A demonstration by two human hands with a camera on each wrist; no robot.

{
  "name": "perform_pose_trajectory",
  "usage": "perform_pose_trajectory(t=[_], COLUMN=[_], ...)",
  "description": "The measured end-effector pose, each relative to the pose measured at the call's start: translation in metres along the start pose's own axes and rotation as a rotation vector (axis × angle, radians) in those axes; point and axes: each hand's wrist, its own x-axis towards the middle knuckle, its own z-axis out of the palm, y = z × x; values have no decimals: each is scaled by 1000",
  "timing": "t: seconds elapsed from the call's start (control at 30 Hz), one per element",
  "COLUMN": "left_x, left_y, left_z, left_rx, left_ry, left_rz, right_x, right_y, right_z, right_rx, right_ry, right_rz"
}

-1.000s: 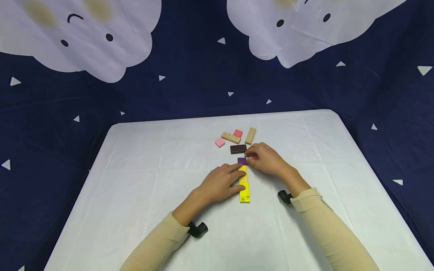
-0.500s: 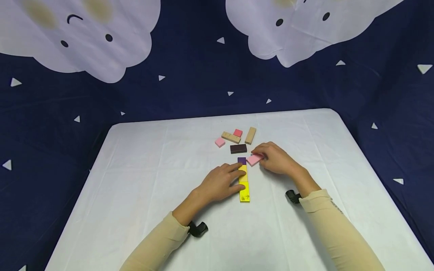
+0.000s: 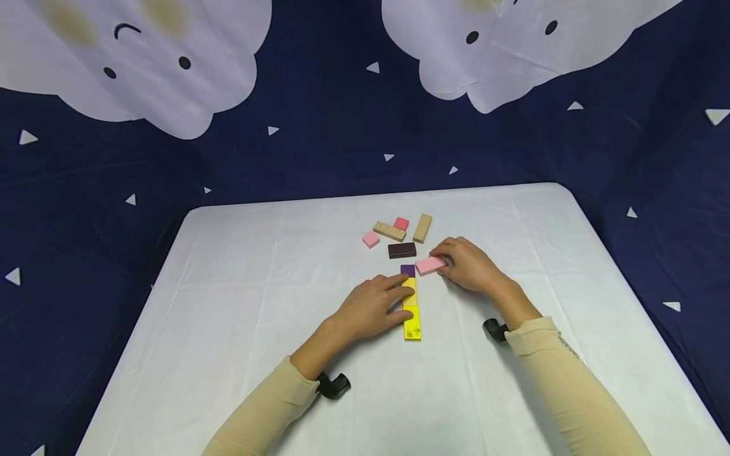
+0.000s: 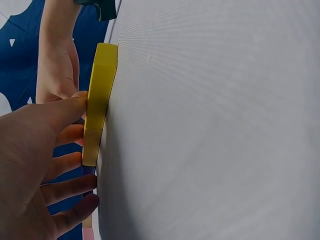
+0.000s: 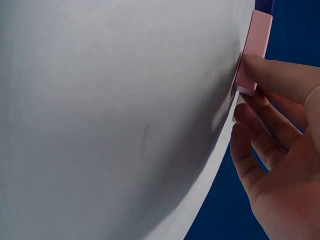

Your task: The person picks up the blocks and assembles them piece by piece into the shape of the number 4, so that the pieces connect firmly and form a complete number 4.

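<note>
A line of blocks lies on the white table: a bright yellow block (image 3: 412,328) nearest, a paler yellow block (image 3: 412,301) behind it, then a purple block (image 3: 407,270) at the far end. My left hand (image 3: 367,309) touches the line from the left with fingers spread, partly covering it; the left wrist view shows the thumb against the bright yellow block's side (image 4: 101,85). On the other side, my right hand (image 3: 466,265) pinches a pink block (image 3: 428,265) between thumb and fingers. Its left end is right at the purple block's right side, seen also in the right wrist view (image 5: 257,37).
Just behind the line lies a dark brown block (image 3: 402,251). Farther back are two wooden blocks, one angled (image 3: 390,231) and one lengthwise (image 3: 422,228), with a red block (image 3: 402,223) and a small pink block (image 3: 371,239). A dark blue cloth hangs behind the table.
My right hand has drawn back to the right from the line's far end, bringing the pink block into view, then turned it flatter. My left hand has stayed in place.
</note>
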Motion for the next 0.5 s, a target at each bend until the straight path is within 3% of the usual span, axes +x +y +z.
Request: perform_pose_trajectory(t=[0.23, 0.5], left_x=[0, 0], left_y=[0, -1], left_z=[1, 2], left_rx=[9, 10], left_ry=[-5, 9], left_rz=[1, 11], right_x=[-1, -3], right_y=[0, 3], right_z=[0, 0], right_rx=[-33, -2], right_ry=[-28, -14], right_rz=[42, 27])
